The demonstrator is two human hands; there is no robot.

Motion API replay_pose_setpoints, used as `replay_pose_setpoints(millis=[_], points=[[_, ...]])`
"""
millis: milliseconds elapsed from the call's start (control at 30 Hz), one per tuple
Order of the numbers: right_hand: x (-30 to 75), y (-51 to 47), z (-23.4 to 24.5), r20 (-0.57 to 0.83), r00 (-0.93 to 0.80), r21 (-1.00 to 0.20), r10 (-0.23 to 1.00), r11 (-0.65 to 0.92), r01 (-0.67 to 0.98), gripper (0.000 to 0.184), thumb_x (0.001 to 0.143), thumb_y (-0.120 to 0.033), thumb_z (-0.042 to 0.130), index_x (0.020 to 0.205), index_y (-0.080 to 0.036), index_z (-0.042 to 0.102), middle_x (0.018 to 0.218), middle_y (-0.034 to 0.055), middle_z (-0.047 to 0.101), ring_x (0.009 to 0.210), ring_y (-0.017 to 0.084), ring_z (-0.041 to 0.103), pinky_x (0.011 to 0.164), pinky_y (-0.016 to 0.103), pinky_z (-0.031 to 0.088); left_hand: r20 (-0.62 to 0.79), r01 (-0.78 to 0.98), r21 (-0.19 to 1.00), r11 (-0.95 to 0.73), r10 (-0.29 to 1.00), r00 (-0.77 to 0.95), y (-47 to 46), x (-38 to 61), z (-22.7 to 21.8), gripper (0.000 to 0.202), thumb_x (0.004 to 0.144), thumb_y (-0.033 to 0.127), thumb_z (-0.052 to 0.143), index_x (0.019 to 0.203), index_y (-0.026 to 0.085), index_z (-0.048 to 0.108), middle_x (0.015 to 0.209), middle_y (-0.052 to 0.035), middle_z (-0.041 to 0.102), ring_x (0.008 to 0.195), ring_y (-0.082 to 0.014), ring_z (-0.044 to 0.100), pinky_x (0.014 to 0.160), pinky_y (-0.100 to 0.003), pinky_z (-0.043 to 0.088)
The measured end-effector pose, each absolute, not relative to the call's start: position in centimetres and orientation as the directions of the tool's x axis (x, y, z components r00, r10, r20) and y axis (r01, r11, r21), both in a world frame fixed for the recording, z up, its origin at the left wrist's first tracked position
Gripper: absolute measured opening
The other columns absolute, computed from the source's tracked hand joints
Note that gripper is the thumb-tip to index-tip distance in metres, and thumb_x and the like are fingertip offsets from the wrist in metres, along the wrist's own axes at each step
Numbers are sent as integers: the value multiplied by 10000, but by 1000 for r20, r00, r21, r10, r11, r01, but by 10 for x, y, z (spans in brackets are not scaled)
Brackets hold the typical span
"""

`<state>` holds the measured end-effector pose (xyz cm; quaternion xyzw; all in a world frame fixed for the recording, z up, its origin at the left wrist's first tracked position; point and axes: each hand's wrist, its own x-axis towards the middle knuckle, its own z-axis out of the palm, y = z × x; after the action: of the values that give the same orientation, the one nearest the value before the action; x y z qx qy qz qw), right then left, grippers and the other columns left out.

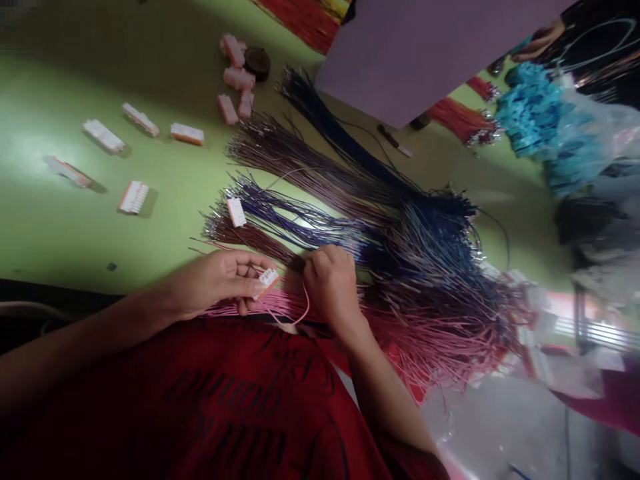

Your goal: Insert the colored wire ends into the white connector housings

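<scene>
My left hand [220, 280] pinches a small white and orange wire connector [267, 283] between thumb and fingers. A pink wire [306, 310] loops from below this connector up to my right hand [331, 277]. That hand is closed, knuckles up, over the brown wires [265, 243] and beside the blue wires [300, 223]; its fingertips are hidden. Under and beside my hands lies a bundle of pink wires [430, 340]. Another white connector [237, 212] rests on the metal-tipped ends of the blue wires.
Several white and orange connectors [134, 197] lie scattered at left on the green table [40, 227]. Pink connectors [239, 79] sit by a dark tape roll [257, 63]. A purple panel [415, 53] stands at the back. Turquoise parts [530, 110] and another person's hand [545, 41] are at right.
</scene>
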<state>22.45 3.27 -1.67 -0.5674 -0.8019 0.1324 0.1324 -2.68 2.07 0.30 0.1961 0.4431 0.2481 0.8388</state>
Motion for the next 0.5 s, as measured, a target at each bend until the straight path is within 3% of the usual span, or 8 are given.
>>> replay_pose_setpoints(millis=[67,167,300,367,500], points=[[229,33,-21,52,-351,-328,935,348,878,231,913,-61,588,772,-222,675,821,65,708,817,221,609,772,353,416,-645,-232,547,804,582,495,20,-25,3,430,612,162,927,982,157,708,672,54,711,497,-87,621,467,-184,500],[232,31,-19,105,-366,-384,925,377,843,219,933,-84,574,817,-232,686,828,54,716,828,218,632,785,343,443,-639,-225,555,801,584,500,19,-21,1,423,636,172,915,999,160,698,673,52,712,510,-96,637,482,-195,514],[229,32,-19,1,-341,-371,940,317,873,182,895,-99,607,810,-228,703,834,72,731,841,236,644,774,357,447,-611,-214,584,783,598,519,18,-20,-4,403,679,191,907,1017,168,689,679,53,709,529,-103,645,495,-206,521],[229,33,-19,-16,-308,-427,951,272,862,202,869,-86,581,781,-231,690,814,68,726,827,231,647,770,351,461,-586,-195,606,771,599,545,17,-22,-7,396,702,215,902,1034,168,692,674,49,711,537,-109,649,497,-210,519],[244,28,3,-24,-192,-657,981,129,743,135,887,-159,607,809,-238,683,788,18,721,745,186,643,728,311,492,-553,-105,648,754,561,616,15,-30,-10,399,751,278,892,1084,156,710,646,26,724,531,-125,654,504,-219,502]])
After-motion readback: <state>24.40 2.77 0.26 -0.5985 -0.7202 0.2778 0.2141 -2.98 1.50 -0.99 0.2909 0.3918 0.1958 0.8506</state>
